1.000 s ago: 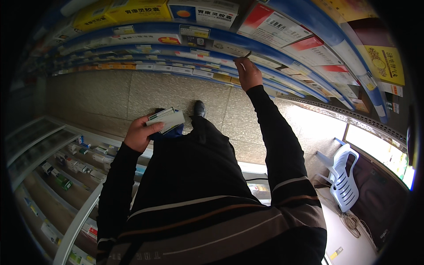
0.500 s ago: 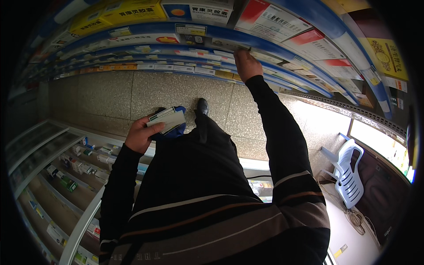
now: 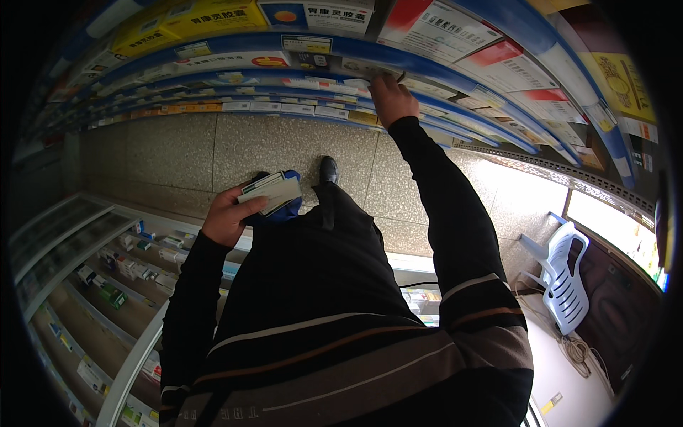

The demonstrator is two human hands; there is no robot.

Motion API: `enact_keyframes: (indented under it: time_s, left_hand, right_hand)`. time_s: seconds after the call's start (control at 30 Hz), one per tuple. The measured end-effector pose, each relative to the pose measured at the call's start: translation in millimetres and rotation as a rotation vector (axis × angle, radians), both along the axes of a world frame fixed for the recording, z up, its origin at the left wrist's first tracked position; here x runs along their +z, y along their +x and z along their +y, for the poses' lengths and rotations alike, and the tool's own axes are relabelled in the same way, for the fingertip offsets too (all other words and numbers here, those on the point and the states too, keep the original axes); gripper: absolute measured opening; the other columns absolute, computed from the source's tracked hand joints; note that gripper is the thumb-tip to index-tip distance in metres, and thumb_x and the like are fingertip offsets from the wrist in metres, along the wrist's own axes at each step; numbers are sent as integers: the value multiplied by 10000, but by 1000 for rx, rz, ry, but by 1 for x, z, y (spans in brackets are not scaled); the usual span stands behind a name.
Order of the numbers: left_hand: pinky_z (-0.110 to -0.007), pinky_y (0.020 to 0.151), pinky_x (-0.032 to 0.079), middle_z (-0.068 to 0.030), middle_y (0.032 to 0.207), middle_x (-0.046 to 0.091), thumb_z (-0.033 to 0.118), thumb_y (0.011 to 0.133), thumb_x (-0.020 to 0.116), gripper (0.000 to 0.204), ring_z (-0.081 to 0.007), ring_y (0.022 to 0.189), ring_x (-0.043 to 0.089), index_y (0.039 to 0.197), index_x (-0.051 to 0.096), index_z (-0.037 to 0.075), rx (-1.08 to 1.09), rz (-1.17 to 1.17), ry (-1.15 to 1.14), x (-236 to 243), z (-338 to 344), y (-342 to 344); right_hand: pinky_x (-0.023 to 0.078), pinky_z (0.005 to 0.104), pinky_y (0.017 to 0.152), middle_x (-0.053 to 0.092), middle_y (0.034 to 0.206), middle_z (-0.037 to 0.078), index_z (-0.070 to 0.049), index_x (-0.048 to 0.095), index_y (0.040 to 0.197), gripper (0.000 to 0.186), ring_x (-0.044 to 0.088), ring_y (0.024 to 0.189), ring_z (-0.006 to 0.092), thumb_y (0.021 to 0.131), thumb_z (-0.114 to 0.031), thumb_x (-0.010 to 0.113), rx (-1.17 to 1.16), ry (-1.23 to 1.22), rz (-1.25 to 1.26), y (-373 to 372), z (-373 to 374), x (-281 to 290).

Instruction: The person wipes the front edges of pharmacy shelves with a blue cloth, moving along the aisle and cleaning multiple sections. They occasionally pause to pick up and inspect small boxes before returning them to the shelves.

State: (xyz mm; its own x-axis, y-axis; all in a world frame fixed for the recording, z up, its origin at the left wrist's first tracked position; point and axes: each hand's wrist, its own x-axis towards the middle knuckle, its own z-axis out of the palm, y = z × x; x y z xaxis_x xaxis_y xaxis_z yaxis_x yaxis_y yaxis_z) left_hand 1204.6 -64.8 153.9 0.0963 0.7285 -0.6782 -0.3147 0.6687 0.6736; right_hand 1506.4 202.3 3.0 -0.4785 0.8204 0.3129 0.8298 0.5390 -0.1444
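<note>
My left hand (image 3: pixel 232 213) is closed on a pale, flat box or boxes (image 3: pixel 279 192), thumb on top, with something blue (image 3: pixel 289 211) just behind and below. My right hand (image 3: pixel 390 99) is up at the shelf rows, fingers bent at a shelf edge among boxes; a thin dark object sticks out at its fingertips, too small to name. Above it are white-and-red boxes (image 3: pixel 438 32), a white box with an orange dot (image 3: pixel 288 20) and yellow boxes (image 3: pixel 146 40).
Below lies a speckled floor (image 3: pixel 156 156) with my shoe (image 3: pixel 329 169). At lower left is a metal-framed display case (image 3: pixel 78 306) holding small boxes. At right stand a pale plastic chair (image 3: pixel 563 277) and coiled cable (image 3: pixel 578 356).
My right hand has shifted a little up and left along the shelf, its wrist bending. My left hand still holds the pale box in much the same place.
</note>
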Motion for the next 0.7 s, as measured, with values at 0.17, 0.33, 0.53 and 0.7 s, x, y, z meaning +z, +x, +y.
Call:
enact_keyframes:
  time_s: [0.17, 0.33, 0.53, 0.7]
  left_hand:
    - [-338, 1027, 519, -134, 1254, 689, 144, 998, 684, 391, -205, 1153, 659, 1341, 615, -31, -10, 23, -2, 1, 0, 1]
    - [-351, 999, 549, -140, 1246, 687, 96, 993, 670, 360, -210, 1126, 675, 1326, 618, -31, 51, -10, -25, -1, -4, 4]
    - [-344, 1052, 499, -138, 1287, 679, 153, 996, 689, 436, -221, 1182, 648, 1378, 591, -32, -9, -14, -13, 2, -2, 2]
    - [-354, 979, 559, -150, 1235, 690, 99, 1002, 651, 348, -215, 1110, 683, 1321, 618, -35, 26, 23, -16, 4, -2, 6]
  right_hand:
    - [626, 441, 652, 663, 1118, 61, -165, 631, 1082, 154, 704, 963, 313, 929, -176, 641, 12, -9, 31, 3, 0, -3]
    - [628, 435, 655, 666, 1142, 43, -204, 644, 1127, 208, 701, 1000, 304, 927, -148, 634, 47, -16, -5, 8, 4, -1]
    - [624, 416, 630, 668, 1160, 42, -224, 650, 1130, 225, 719, 923, 304, 923, -139, 632, 41, 9, -27, 9, 5, -1]
    - [626, 413, 631, 653, 1167, 39, -221, 661, 1130, 224, 728, 875, 301, 917, -154, 646, 70, -39, -18, 11, 5, 0]
